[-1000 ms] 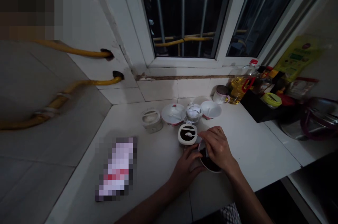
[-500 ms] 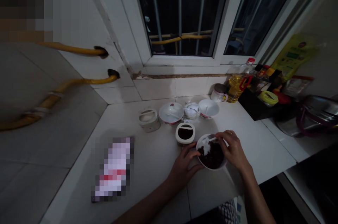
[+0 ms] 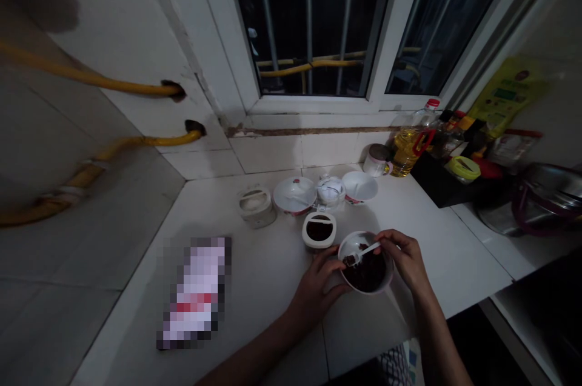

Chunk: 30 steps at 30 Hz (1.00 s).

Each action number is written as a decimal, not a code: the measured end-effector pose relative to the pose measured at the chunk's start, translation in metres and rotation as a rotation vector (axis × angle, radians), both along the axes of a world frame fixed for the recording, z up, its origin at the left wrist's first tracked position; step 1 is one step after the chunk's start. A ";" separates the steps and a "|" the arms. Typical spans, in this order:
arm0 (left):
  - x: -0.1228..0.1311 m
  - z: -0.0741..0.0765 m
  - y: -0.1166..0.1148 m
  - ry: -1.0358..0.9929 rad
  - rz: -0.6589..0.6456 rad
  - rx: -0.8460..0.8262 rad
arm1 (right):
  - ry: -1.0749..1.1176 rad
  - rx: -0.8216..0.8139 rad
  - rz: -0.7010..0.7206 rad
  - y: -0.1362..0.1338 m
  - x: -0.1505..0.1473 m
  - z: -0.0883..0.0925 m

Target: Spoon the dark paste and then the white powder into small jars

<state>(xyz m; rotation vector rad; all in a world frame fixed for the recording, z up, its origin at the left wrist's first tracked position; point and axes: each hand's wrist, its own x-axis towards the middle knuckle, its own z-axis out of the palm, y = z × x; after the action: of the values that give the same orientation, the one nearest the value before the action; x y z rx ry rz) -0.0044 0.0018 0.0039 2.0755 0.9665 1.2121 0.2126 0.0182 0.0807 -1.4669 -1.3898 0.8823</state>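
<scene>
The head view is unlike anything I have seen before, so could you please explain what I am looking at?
There is no machine here: these are a person's own bare hands, seen by a camera worn on the head, looking forward and down. Every picture comes from that one camera.

The left hand grips the side of a white bowl with dark stuff in it. The right hand holds a small white spoon over that bowl.

On the white counter, just beyond the left hand, stands a jar with dark contents. More bowls and jars stand behind it, with an oil bottle further right. The pixelated patch on the left is hidden, so I cannot tell what it is.
</scene>
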 end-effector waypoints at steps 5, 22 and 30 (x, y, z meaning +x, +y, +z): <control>0.000 -0.001 0.000 0.017 -0.012 -0.032 | 0.191 -0.072 -0.078 0.002 0.001 0.002; 0.000 -0.005 0.002 -0.012 -0.019 0.016 | -0.297 0.567 0.042 0.012 -0.051 0.017; 0.000 -0.001 0.001 -0.010 -0.029 -0.007 | -0.469 0.755 0.104 0.006 -0.031 0.023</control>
<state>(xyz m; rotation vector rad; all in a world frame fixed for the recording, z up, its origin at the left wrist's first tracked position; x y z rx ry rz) -0.0040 0.0026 0.0027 2.0691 0.9311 1.2019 0.1812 0.0240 0.1041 -1.0334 -1.8792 0.0119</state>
